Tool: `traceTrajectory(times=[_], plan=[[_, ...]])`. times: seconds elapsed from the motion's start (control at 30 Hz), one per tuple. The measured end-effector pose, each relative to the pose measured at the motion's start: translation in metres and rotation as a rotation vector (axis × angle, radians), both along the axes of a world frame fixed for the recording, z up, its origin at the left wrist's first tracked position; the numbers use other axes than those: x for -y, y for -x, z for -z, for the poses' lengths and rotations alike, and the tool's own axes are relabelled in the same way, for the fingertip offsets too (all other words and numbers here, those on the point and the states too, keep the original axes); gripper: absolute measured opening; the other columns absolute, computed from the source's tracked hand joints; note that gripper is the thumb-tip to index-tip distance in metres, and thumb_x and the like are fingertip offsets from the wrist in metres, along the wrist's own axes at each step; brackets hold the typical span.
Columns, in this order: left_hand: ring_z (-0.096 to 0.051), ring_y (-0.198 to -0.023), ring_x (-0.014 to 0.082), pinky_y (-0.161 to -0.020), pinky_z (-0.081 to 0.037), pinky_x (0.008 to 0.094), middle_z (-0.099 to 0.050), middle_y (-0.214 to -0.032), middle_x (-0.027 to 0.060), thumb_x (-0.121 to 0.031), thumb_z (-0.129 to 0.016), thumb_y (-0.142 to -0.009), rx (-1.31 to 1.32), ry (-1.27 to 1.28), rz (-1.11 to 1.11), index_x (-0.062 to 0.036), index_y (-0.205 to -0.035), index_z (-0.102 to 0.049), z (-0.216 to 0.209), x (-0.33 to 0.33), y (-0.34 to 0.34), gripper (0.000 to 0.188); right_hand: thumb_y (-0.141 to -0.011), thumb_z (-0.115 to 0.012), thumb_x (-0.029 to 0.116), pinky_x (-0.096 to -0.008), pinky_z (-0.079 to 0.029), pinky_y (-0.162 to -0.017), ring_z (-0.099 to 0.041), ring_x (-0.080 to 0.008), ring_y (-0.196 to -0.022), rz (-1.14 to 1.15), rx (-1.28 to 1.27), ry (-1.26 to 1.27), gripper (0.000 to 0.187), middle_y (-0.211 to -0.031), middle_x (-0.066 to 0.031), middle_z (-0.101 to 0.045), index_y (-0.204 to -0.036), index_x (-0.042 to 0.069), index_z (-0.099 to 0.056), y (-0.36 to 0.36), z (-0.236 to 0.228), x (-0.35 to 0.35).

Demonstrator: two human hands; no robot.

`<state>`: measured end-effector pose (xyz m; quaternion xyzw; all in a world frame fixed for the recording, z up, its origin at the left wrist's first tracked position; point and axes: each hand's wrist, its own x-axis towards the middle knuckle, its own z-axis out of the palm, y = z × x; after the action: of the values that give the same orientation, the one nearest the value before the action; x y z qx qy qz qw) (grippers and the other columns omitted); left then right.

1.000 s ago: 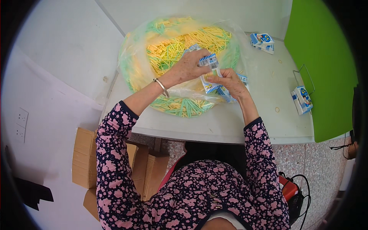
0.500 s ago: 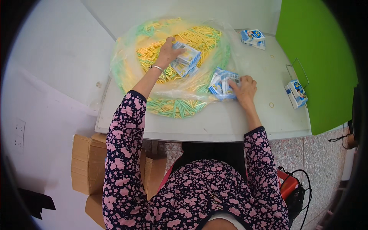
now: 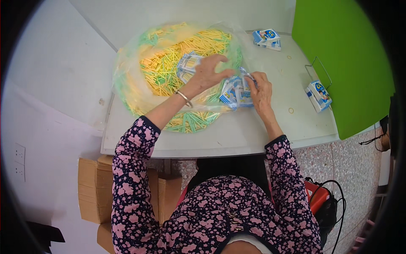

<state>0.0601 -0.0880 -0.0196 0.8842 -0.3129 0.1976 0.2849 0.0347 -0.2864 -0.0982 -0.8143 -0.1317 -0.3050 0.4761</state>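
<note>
A large clear plastic bag point(image 3: 131, 91) full of yellow and green sticks point(image 3: 169, 70) lies on the white table point(image 3: 237, 135). My left hand point(image 3: 207, 74) rests over the pile, its fingers touching a small blue and white packet point(image 3: 188, 65) lying on the sticks. My right hand point(image 3: 260, 91) grips a bunch of small blue and white packets point(image 3: 237, 91) at the bag's right edge. A thin bangle sits on my left wrist.
More blue and white packets lie at the table's far edge point(image 3: 267, 38) and at its right side point(image 3: 319, 95). A green panel point(image 3: 338, 55) stands to the right. Cardboard boxes point(image 3: 97, 194) sit on the floor at left, a red device with cables point(image 3: 321, 203) at right.
My left hand has swung right from the pile's middle toward my right hand. My right hand has lifted its packets off the table and brought them left to the bag's edge.
</note>
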Motion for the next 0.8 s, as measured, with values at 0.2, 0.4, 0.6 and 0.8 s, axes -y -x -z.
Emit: traceTrajectory(times=[0.2,0.4,0.6,0.8], plan=[[-0.056,-0.08,0.0154,-0.071,-0.044,0.0278,-0.06,-0.084,0.007,-0.032,-0.069,-0.076,-0.742,0.073,0.029,0.0009,-0.097,-0.056,-0.021,0.011,0.009,0.041,-0.077,-0.063,0.005,-0.03,-0.047,-0.065,-0.06,-0.0199,-0.078,-0.233,0.075,0.002,0.028,-0.09,-0.0109,-0.058,-0.103,0.001,-0.054,0.02,-0.037,-0.02],[-0.054,-0.075,0.0069,-0.064,-0.042,0.0205,-0.06,-0.079,0.0026,-0.017,-0.066,-0.077,-0.815,0.46,0.098,-0.0012,-0.091,-0.058,-0.013,-0.006,0.018,0.022,-0.079,-0.065,0.01,-0.0229,-0.046,-0.066,-0.056,-0.008,-0.078,-0.405,-0.24,-0.427,0.03,-0.089,-0.0054,-0.06,-0.103,-0.004,-0.056,0.01,-0.029,-0.029],[-0.052,-0.072,0.0069,-0.065,-0.041,0.0218,-0.059,-0.078,-0.0004,-0.015,-0.065,-0.078,-0.534,0.449,0.083,-0.0012,-0.092,-0.06,-0.007,-0.021,0.024,0.02,-0.081,-0.062,0.014,-0.0186,-0.042,-0.061,-0.055,-0.0041,-0.068,-0.638,-0.52,-0.461,0.017,-0.074,0.0005,-0.063,-0.09,0.0,-0.065,0.014,-0.039,-0.03],[-0.052,-0.064,0.027,-0.06,-0.041,0.0343,-0.057,-0.069,0.0155,-0.024,-0.062,-0.075,-0.368,0.19,0.01,-0.0003,-0.077,-0.06,-0.018,-0.02,0.036,0.024,-0.082,-0.062,0.014,-0.0189,-0.039,-0.056,-0.05,-0.0023,-0.063,-0.643,-0.498,-0.32,0.017,-0.073,0.0021,-0.06,-0.09,-0.001,-0.064,0.016,-0.045,-0.036]])
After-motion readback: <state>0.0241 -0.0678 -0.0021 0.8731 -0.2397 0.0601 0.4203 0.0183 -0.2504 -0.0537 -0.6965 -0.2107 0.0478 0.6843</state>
